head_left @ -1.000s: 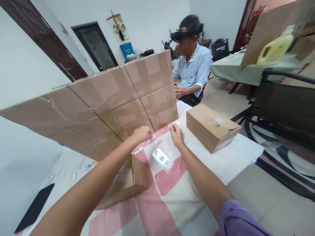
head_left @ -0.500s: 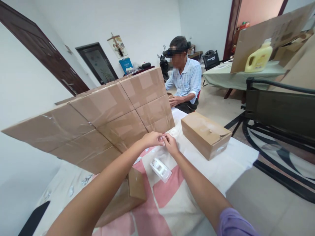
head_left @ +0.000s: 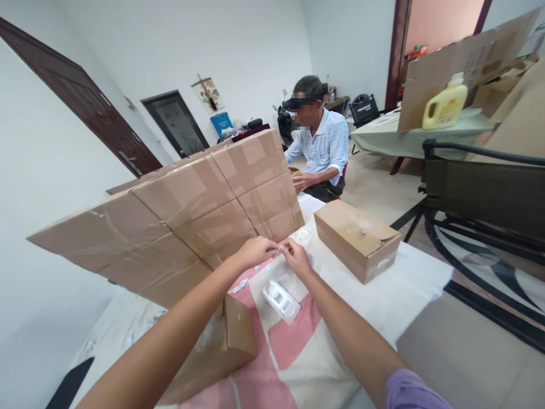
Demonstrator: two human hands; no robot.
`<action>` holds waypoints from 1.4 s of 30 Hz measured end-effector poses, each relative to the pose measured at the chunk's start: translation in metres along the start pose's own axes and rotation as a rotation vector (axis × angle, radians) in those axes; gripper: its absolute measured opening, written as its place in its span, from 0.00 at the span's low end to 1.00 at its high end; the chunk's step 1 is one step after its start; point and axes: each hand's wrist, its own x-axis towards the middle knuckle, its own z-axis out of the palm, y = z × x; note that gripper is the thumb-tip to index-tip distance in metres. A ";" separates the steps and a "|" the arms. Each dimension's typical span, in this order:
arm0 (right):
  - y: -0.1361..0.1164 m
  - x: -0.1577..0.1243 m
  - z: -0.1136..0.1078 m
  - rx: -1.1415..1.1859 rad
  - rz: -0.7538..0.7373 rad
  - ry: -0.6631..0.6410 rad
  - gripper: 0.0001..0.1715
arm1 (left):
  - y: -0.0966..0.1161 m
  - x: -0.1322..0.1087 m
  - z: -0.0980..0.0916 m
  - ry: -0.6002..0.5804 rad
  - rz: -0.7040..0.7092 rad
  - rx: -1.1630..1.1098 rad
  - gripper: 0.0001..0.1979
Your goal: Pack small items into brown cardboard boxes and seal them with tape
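Observation:
My left hand (head_left: pixel 260 250) and my right hand (head_left: pixel 296 257) meet over the table, fingertips pinched close together. Between them is something small and whitish, too tiny to name. Just below lies a white plastic tray (head_left: pixel 281 301) with moulded hollows, resting on the pink and cream cloth (head_left: pixel 293 335). A few small silvery-white packets (head_left: pixel 240 286) are scattered to the left of the tray. Under my left forearm sits a cardboard box (head_left: pixel 238 329), partly hidden by the arm.
A wall of taped cardboard boxes (head_left: pixel 204 199) stands behind my hands. To the right is a closed cardboard box (head_left: pixel 357 233). Across the table sits a person (head_left: pixel 321 142) in a light checked shirt. A dark folding chair (head_left: pixel 485 199) stands at the right.
The whole view has shifted slightly downward. My hands stay pinched together, with the fingertips a little differently placed; the tray and boxes keep their places on the table.

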 end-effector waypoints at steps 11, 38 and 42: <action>-0.015 0.000 0.003 -0.036 -0.135 -0.018 0.19 | 0.004 -0.020 -0.008 0.130 0.027 -0.038 0.11; -0.127 -0.046 0.035 -0.207 -0.448 -0.160 0.13 | -0.009 -0.177 -0.001 0.328 -0.394 0.077 0.16; -0.134 -0.069 0.049 -0.134 -0.250 -0.334 0.12 | -0.055 -0.238 0.026 0.266 -0.746 0.037 0.20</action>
